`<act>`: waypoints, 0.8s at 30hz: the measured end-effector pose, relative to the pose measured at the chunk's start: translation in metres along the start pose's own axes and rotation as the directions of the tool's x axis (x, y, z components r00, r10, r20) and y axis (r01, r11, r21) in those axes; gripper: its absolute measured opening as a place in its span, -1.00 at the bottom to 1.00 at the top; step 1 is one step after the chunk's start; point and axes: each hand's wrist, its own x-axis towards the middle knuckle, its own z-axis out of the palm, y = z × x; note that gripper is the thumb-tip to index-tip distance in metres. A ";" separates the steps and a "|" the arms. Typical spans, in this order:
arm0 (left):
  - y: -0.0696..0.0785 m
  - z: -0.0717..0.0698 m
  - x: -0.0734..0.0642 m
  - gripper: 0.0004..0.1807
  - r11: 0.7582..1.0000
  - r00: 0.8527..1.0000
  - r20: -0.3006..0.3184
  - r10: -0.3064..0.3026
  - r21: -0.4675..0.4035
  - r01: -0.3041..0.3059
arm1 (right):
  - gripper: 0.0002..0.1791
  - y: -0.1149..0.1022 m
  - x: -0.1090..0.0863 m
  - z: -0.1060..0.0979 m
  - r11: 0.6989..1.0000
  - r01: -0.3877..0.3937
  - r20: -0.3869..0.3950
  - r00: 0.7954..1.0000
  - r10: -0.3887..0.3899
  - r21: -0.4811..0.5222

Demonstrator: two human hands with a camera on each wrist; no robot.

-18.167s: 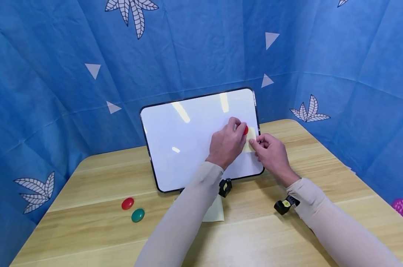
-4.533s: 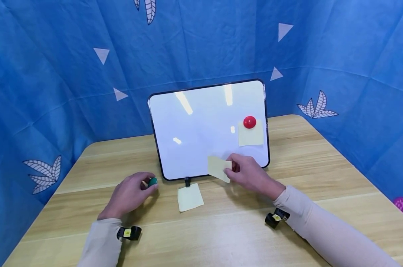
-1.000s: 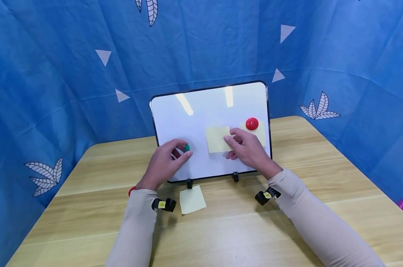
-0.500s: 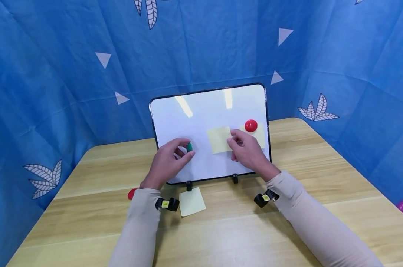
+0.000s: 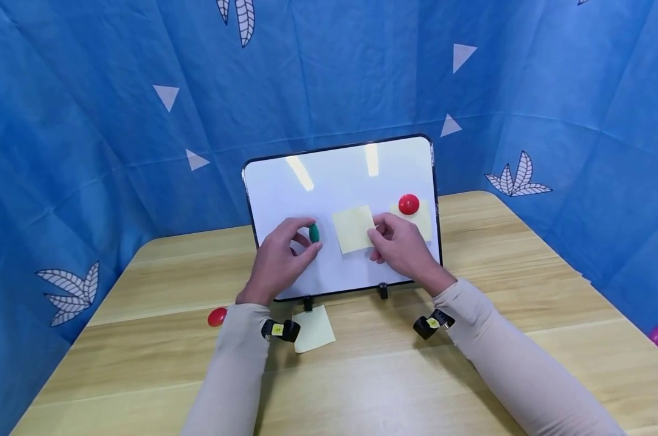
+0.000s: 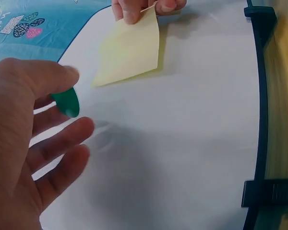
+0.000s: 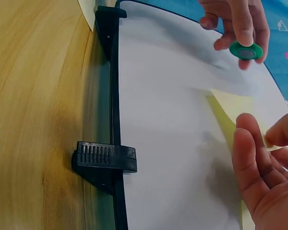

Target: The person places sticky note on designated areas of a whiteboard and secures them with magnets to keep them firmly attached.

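My left hand (image 5: 279, 257) pinches a round green magnet (image 5: 314, 234) between thumb and finger, in front of the whiteboard (image 5: 291, 200). In the right wrist view the grey disc on the back of the green magnet (image 7: 248, 52) faces that camera. My right hand (image 5: 404, 245) pinches the right edge of a yellow sticky note (image 5: 353, 229) before the middle of the board. The left wrist view shows a shadow beside this sticky note (image 6: 132, 52). Behind my right hand, a red magnet (image 5: 409, 204) sits over the top of another sticky note (image 5: 424, 219) on the board.
A second red magnet (image 5: 217, 317) lies on the wooden table (image 5: 362, 375), left of my left sleeve. One more sticky note (image 5: 314, 330) lies before the board, partly behind the left wrist camera. Black clips (image 5: 383, 290) support the board's lower edge. A blue curtain (image 5: 329, 72) hangs behind.
Since the oldest frame, the red magnet and its note stay on the board, released. The green magnet left the table in my left hand. Lately that hand shifts slightly right, towards the held note.
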 end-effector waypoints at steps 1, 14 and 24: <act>0.000 0.001 0.001 -0.49 1.000 1.000 -0.010 0.012 0.005 -0.012 | -0.81 0.000 0.000 0.000 1.000 0.001 -0.002 1.000 -0.001 0.001; 0.013 0.008 0.007 -0.55 0.997 0.998 0.025 0.063 0.045 -0.064 | -0.79 0.000 0.001 0.001 1.000 0.010 -0.083 0.997 -0.011 -0.013; 0.020 0.018 0.014 -0.56 0.991 0.996 0.067 0.065 0.108 -0.072 | -0.79 0.003 0.000 0.003 0.999 0.028 -0.116 0.993 -0.025 0.018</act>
